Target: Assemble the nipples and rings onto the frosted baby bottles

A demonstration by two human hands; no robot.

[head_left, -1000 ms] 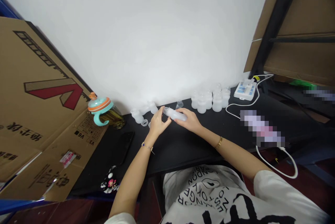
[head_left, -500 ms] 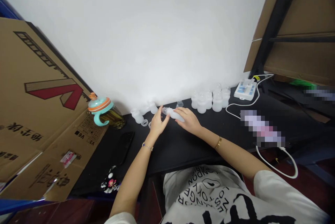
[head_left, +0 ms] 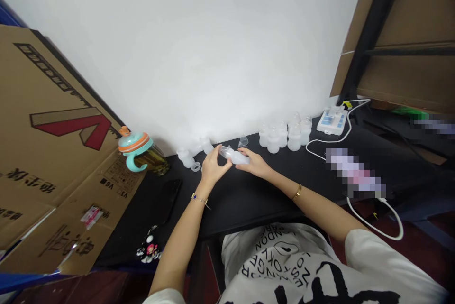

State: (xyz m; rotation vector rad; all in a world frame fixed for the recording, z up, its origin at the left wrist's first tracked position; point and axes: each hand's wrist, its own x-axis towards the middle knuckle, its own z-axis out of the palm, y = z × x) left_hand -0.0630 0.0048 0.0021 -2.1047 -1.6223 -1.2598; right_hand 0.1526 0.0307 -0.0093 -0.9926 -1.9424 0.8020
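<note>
Both my hands meet over the back of the black desk [head_left: 249, 199]. My right hand [head_left: 255, 165] is closed round a translucent white plastic bottle [head_left: 239, 157] lying on its side, neck to the left. My left hand [head_left: 213, 166] has its fingers pinched on the clear cap end [head_left: 225, 152] of that bottle. Just left of my hands lie loose translucent bottle parts [head_left: 194, 152] and small rings on the desk.
A group of several upright white bottles [head_left: 284, 134] stands by the wall at right, near a white power strip [head_left: 332, 120] with a cable. A teal and orange sippy cup [head_left: 137, 148], a dark phone [head_left: 169, 195] and a big cardboard box [head_left: 53, 152] are at left.
The left fingers opened briefly off the bottle's end, then closed on it again. The bottle stayed in the right hand, shifting slightly.
</note>
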